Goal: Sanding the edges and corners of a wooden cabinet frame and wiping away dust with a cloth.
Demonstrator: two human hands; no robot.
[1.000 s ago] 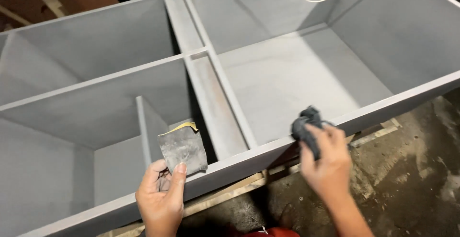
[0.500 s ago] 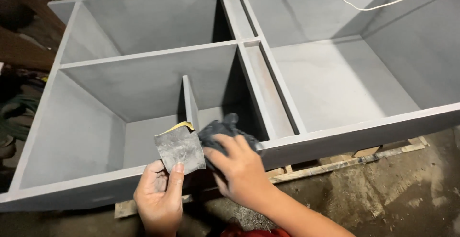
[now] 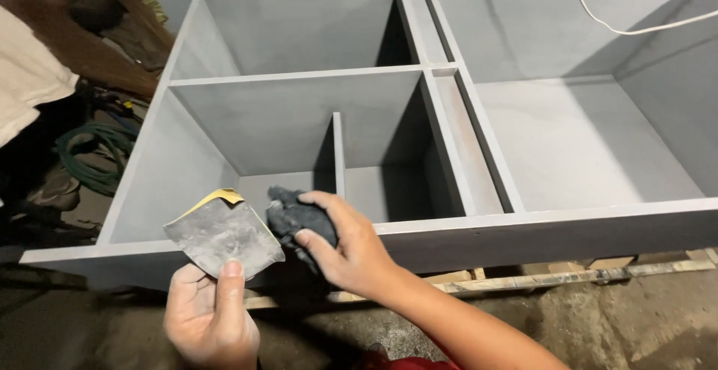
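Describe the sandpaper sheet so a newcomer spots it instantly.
Start at the big grey cabinet carcass lying on its back, then go to its near front edge on the left. There the left hand pinches a flat sheet of sandpaper. Unlike the dark crumpled cloth in the right hand, it is flat, grey-dusted, with a yellow folded corner.

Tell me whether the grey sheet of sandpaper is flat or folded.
Mostly flat: the grey sandpaper sheet spreads open above the left hand, with only its top corner curled over, showing the yellow backing.

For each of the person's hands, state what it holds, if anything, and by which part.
Left hand: grey sandpaper sheet, pinched at its lower edge. Right hand: dark crumpled cloth, gripped around its right side.
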